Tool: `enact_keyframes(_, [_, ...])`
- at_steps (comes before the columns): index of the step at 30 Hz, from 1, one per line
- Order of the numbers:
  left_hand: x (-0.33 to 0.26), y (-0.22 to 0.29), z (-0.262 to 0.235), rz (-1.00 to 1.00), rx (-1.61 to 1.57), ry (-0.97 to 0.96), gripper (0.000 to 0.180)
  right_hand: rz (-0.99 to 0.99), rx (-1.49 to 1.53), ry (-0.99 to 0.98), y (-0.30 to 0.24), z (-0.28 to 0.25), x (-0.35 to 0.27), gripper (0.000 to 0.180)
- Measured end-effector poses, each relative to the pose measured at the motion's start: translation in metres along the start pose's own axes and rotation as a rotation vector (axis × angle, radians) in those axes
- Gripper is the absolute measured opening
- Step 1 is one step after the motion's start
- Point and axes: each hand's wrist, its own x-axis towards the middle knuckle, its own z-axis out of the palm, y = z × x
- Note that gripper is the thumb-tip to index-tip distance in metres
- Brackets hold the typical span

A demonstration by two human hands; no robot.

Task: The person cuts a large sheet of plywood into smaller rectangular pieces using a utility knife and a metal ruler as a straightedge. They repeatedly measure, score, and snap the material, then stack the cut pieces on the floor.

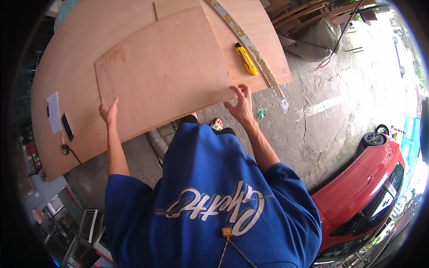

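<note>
In the head view, both forearms are stretched forward from the short sleeves of a blue shirt (187,174). The left hand (108,111) is held at the left edge of a thin wooden board (165,67), its thumb raised; the right hand (242,107) is placed at the board's near right corner, fingers bent and thumb parted from them. Whether the board is gripped or merely touched by either hand cannot be told. Between and beyond the hands, the board's reddish-tan face is marked by a darker stain near its far left corner. Beneath it, a larger plywood sheet (58,89) is seen. Beyond the right hand, a yellow cutter (247,60) is laid beside a long, paint-worn strip (250,38). Left of the left hand, a white paper (54,111), a dark phone (67,126) and a tape measure (65,149) are set. A cracked concrete floor (308,129) is shown right of the right hand, with a red car (357,187) parked farther off.
</note>
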Motion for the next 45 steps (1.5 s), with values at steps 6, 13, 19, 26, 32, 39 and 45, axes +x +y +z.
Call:
enact_keyframes(6, [0.072, 0.164, 0.014, 0.503, -0.242, -0.2, 0.085, 0.678, 0.521, 0.089, -0.008, 0.03, -0.032, 0.029])
enact_keyframes(13, [0.159, 0.362, 0.094, 0.75, -0.025, -0.346, 0.104, 0.936, 0.74, 0.378, -0.032, 0.054, -0.017, 0.029])
enact_keyframes(19, [0.19, 0.396, 0.143, 0.85, 0.075, -0.457, 0.129, 0.997, 0.769, 0.494, -0.046, 0.057, -0.011, 0.047])
enact_keyframes(26, [0.187, 0.387, 0.13, 0.912, 0.24, -0.328, 0.127, 0.973, 0.796, 0.466, -0.037, 0.053, -0.016, 0.048])
enact_keyframes(32, [0.188, 0.371, 0.129, 0.897, 0.213, -0.331, 0.12, 0.935, 0.825, 0.438, -0.031, 0.049, -0.019, 0.051])
enact_keyframes(39, [0.124, 0.193, 0.085, 0.598, -0.141, -0.01, 0.096, 0.737, 0.801, 0.175, 0.003, 0.027, -0.029, 0.04])
enact_keyframes(45, [-0.012, -0.041, 0.011, -0.153, 0.284, -0.053, 0.104, 0.542, 0.533, 0.007, 0.037, 0.014, -0.028, 0.03])
